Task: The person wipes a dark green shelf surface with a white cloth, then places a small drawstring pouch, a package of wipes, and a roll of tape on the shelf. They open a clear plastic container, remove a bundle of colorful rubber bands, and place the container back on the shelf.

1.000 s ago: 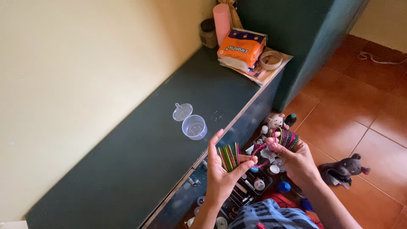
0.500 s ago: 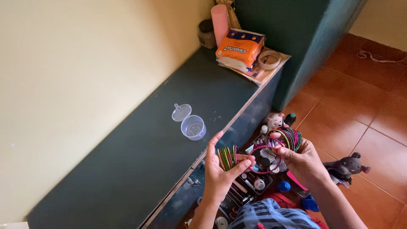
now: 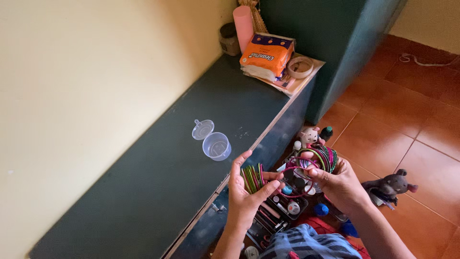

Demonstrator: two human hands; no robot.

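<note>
The left hand (image 3: 247, 194) holds a small stack of bangles (image 3: 252, 178), green, pink and dark, its fingers (image 3: 267, 189) closed around them with the thumb pressing the stack from the right and the forefinger raised beside it; the stack sits just off the front edge of the dark green tabletop (image 3: 158, 177). The right hand (image 3: 341, 186) grips a second bunch of bangles (image 3: 323, 157) in closed fingers, and a single pink bangle (image 3: 294, 181) hangs loose from that hand into the gap between the two hands; the two bunches are near each other but apart. Below the hands, on the floor, lies an open tray of small cosmetics and tools (image 3: 282, 206), with a blue cap (image 3: 321, 209) just beside it. On the tabletop, near the left hand, stands a clear plastic cup (image 3: 216, 146) with its hinged lid (image 3: 203, 129) open and lying flat; at the far end rest an orange packet (image 3: 267, 55), a roll of tape (image 3: 300, 66), a pink cylinder (image 3: 243, 21) and a dark jar (image 3: 228, 38). A grey toy elephant (image 3: 389, 184) lies on the red floor tiles (image 3: 397, 120), right of the right hand; a small pale toy (image 3: 309, 136) stands against the cabinet front.
</note>
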